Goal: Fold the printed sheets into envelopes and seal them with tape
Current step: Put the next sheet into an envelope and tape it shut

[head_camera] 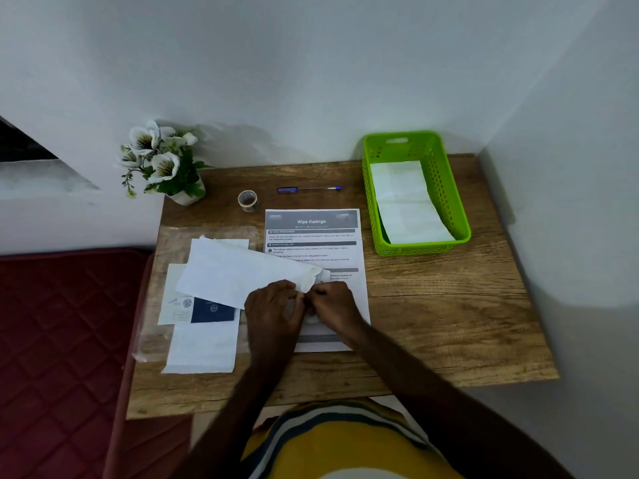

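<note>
Right now I have both hands meeting at the near right corner of the folded white sheet [242,271], which lies slanted across the wooden table [432,305], overlapping the printed "Wipe Railings" sheet [311,233] and a stack of papers [202,347] on the left. My left hand [273,305] and right hand [333,302] each pinch that corner with curled fingertips; whether a strip of tape sits between them is too small to tell. I judge this to be the folding or sealing step on one envelope. The tape roll [247,200] stands well apart, near a blue pen [308,189] and a potted flower [162,160]. Finished folded sheets [408,202] lie in the green basket [449,188]. Next I would press the corner flat, then reach for tape.
</note>
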`<state>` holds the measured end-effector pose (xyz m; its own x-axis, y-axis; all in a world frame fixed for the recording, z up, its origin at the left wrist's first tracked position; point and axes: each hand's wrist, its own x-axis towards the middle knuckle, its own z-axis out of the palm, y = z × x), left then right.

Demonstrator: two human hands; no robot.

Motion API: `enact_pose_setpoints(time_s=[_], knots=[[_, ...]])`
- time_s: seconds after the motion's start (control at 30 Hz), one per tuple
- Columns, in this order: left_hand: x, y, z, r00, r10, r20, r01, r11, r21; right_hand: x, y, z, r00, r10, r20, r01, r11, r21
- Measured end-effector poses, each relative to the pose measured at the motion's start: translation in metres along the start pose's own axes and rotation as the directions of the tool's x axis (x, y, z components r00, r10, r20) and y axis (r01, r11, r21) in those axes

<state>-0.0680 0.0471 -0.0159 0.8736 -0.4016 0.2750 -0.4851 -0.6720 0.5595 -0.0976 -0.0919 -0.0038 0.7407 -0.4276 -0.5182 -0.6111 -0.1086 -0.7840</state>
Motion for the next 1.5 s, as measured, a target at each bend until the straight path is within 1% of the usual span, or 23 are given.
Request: enact_pose_setpoints(time_s=[0.07, 0.13, 0.17, 0.23, 0.33, 0.4, 0.5, 0.6, 0.7, 0.8, 0.87, 0.97, 1.07, 1.13, 1.23, 1.37, 1.5], knots=[[0.000, -0.003, 0.001, 1.000, 0.028, 0.000, -0.028, 0.999, 0.017, -0.005, 0.002, -0.004, 0.995, -0.015, -0.101, 0.013, 1.000, -0.026], [-0.001, -0.009, 0.002, 0.997, 0.075, 0.016, -0.076, 0.996, 0.047, -0.012, 0.005, -0.010, 0.967, -0.008, -0.256, 0.000, 1.000, -0.030], [-0.002, -0.012, 0.002, 0.994, 0.101, 0.037, -0.103, 0.993, 0.061, -0.015, 0.008, -0.013, 0.951, 0.005, -0.308, -0.010, 1.000, -0.015], [-0.004, -0.018, 0.003, 0.984, 0.149, 0.095, -0.158, 0.983, 0.096, -0.020, 0.014, -0.020, 0.942, 0.047, -0.332, -0.029, 0.998, 0.058], [-0.008, -0.023, 0.005, 0.975, 0.174, 0.140, -0.191, 0.974, 0.120, -0.020, 0.020, -0.028, 0.956, 0.077, -0.284, -0.035, 0.988, 0.149], [-0.008, -0.023, 0.004, 0.978, 0.154, 0.142, -0.168, 0.981, 0.097, -0.017, 0.021, -0.030, 0.970, 0.033, -0.243, -0.002, 0.992, 0.128], [-0.006, -0.022, 0.004, 0.981, 0.135, 0.137, -0.146, 0.987, 0.068, -0.013, 0.021, -0.026, 0.976, -0.077, -0.202, 0.079, 0.997, 0.003], [-0.004, -0.025, 0.005, 0.984, 0.118, 0.130, -0.124, 0.991, 0.039, -0.011, 0.021, -0.018, 0.966, -0.181, -0.186, 0.155, 0.977, -0.148], [-0.004, -0.027, 0.007, 0.987, 0.097, 0.129, -0.100, 0.995, 0.011, -0.010, 0.020, -0.013, 0.940, -0.287, -0.184, 0.220, 0.923, -0.317], [-0.004, -0.025, 0.006, 0.988, 0.112, 0.109, -0.113, 0.994, 0.000, -0.009, 0.021, -0.010, 0.912, -0.387, -0.137, 0.294, 0.849, -0.439], [-0.005, -0.022, 0.004, 0.988, 0.128, 0.091, -0.128, 0.992, -0.001, -0.008, 0.021, -0.008, 0.900, -0.423, -0.108, 0.317, 0.803, -0.505], [-0.007, -0.021, 0.001, 0.984, 0.133, 0.120, -0.136, 0.991, 0.015, -0.007, 0.021, -0.007, 0.894, -0.440, -0.087, 0.330, 0.778, -0.535], [-0.009, -0.024, 0.000, 0.961, 0.236, 0.144, -0.247, 0.967, 0.066, -0.005, 0.020, -0.009, 0.897, -0.434, -0.080, 0.332, 0.784, -0.524], [-0.010, -0.026, -0.002, 0.950, 0.261, 0.170, -0.279, 0.956, 0.092, -0.004, 0.019, -0.010, 0.905, -0.421, -0.057, 0.327, 0.775, -0.541], [-0.011, -0.028, -0.002, 0.946, 0.256, 0.200, -0.282, 0.953, 0.110, 0.000, 0.017, -0.009, 0.911, -0.411, -0.035, 0.314, 0.745, -0.588], [-0.013, -0.027, 0.000, 0.942, 0.262, 0.212, -0.291, 0.949, 0.118, 0.006, 0.013, -0.005, 0.917, -0.395, -0.047, 0.276, 0.716, -0.641], [-0.013, -0.030, 0.000, 0.931, 0.243, 0.271, -0.285, 0.950, 0.126, 0.004, 0.012, -0.005, 0.905, -0.424, -0.024, 0.277, 0.632, -0.724]])
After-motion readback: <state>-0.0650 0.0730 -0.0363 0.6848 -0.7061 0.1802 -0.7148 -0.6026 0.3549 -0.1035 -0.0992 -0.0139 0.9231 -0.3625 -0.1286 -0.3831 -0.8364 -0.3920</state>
